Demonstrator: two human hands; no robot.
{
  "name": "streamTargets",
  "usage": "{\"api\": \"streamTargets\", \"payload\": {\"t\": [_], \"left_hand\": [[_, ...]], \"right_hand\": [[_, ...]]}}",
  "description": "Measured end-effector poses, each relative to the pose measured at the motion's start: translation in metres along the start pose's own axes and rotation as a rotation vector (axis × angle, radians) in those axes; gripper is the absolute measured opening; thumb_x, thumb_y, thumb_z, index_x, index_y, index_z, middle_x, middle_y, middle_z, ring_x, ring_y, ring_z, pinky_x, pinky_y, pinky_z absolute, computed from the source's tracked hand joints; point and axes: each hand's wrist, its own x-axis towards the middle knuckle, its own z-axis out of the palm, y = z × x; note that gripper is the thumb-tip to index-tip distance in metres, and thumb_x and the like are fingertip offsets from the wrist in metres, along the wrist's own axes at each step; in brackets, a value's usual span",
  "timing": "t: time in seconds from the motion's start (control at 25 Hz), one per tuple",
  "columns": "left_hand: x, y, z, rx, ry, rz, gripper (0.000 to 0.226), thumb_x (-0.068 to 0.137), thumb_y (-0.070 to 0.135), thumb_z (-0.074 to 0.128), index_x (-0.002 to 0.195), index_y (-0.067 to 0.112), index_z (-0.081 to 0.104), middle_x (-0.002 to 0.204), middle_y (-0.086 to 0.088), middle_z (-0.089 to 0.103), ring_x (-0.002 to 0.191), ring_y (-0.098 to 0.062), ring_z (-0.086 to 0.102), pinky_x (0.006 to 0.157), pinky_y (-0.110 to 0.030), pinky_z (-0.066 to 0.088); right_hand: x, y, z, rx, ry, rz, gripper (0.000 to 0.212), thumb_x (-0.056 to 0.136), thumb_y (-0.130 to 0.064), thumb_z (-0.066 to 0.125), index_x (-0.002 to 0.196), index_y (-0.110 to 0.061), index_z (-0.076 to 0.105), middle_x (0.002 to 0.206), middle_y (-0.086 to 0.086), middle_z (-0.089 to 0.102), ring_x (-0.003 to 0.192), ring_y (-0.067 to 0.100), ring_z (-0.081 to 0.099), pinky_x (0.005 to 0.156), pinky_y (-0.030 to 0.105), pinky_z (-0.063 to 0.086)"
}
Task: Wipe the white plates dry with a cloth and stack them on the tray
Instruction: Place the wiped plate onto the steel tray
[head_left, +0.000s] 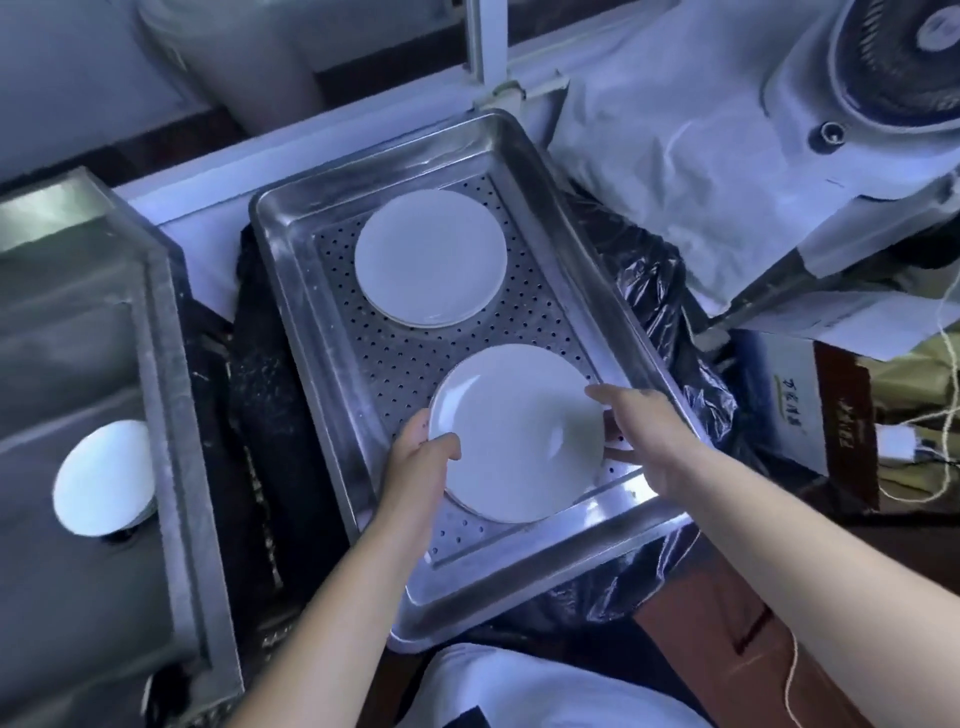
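Both my hands hold one white plate (519, 431) by its rim over the near end of the perforated steel tray (291, 291): left hand (418, 457) pinching the near-left edge, right hand (641, 436) cupping the right edge. It seems to sit atop a stack. No cloth visible. Risk: off-centre release slides it. Farther up the tray, a second plate stack (430, 257).

Two bare hands, left (415, 462) and right (649, 441), grip one round white plate (519, 431). Beyond that grip sits one stack of white plates (430, 257) in one perforated steel tray (332, 332). Left of it, one more white plate stack (104, 478) lies in one steel sink (171, 415).
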Motion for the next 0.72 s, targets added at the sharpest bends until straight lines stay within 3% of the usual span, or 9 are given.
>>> {"api": "streamTargets", "payload": {"t": [0.12,0.24,0.36,0.44,0.56,0.64,0.72], "left_hand": [[-0.010,0.003,0.010,0.008,0.102,-0.050,0.046,0.083,0.010,0.054,0.124,0.026,0.064,0.124,0.003,0.069,0.114,-0.024,0.063,0.075,-0.033,0.048],[-0.012,0.003,0.021,0.008,0.159,-0.069,0.041,0.074,0.016,0.055,0.113,0.024,0.065,0.119,-0.001,0.071,0.109,-0.029,0.065,0.073,-0.033,0.049],[-0.008,0.001,0.028,0.008,0.188,-0.096,0.068,0.068,0.021,0.057,0.136,0.015,0.053,0.132,-0.001,0.065,0.120,-0.029,0.060,0.085,-0.038,0.049],[-0.009,-0.002,0.030,0.006,0.194,-0.126,0.079,0.069,0.022,0.058,0.147,0.016,0.044,0.140,0.004,0.060,0.126,-0.024,0.057,0.096,-0.039,0.049],[-0.010,0.000,0.032,-0.024,0.169,-0.129,0.060,0.073,0.019,0.058,0.132,0.025,0.051,0.131,0.012,0.064,0.118,-0.014,0.059,0.085,-0.030,0.045],[-0.008,-0.001,0.031,-0.053,0.120,-0.118,0.067,0.068,0.019,0.058,0.135,0.024,0.052,0.133,0.007,0.064,0.125,-0.021,0.057,0.091,-0.033,0.045],[-0.009,-0.002,0.030,-0.086,0.091,-0.112,0.064,0.064,0.019,0.058,0.128,0.024,0.054,0.137,0.003,0.063,0.129,-0.025,0.053,0.092,-0.036,0.043]], "right_hand": [[-0.002,0.004,-0.005,-0.008,-0.088,-0.007,0.028,0.093,-0.031,0.065,0.105,-0.005,0.068,0.087,0.017,0.066,0.072,0.029,0.059,0.075,0.043,0.053],[-0.003,0.012,-0.009,-0.033,-0.120,-0.083,0.030,0.093,-0.028,0.065,0.108,-0.003,0.069,0.103,0.013,0.070,0.082,0.022,0.063,0.075,0.037,0.051],[-0.004,0.018,-0.009,-0.080,-0.114,-0.147,0.044,0.093,-0.024,0.063,0.118,0.011,0.054,0.120,0.016,0.059,0.104,0.029,0.061,0.094,0.051,0.049],[-0.003,0.017,-0.013,-0.109,-0.129,-0.167,0.037,0.094,-0.025,0.061,0.114,0.006,0.056,0.102,0.014,0.066,0.089,0.027,0.063,0.082,0.041,0.050],[-0.003,0.013,-0.019,-0.154,-0.138,-0.181,0.017,0.093,-0.026,0.060,0.100,-0.010,0.061,0.085,0.000,0.062,0.078,0.019,0.058,0.072,0.036,0.044],[-0.007,0.012,-0.020,-0.209,-0.146,-0.206,0.023,0.091,-0.028,0.059,0.102,-0.007,0.062,0.089,0.007,0.062,0.078,0.023,0.057,0.071,0.037,0.042],[-0.012,0.012,-0.017,-0.272,-0.148,-0.234,0.043,0.086,-0.032,0.058,0.112,0.003,0.058,0.094,0.022,0.062,0.077,0.030,0.056,0.070,0.039,0.043]]}}
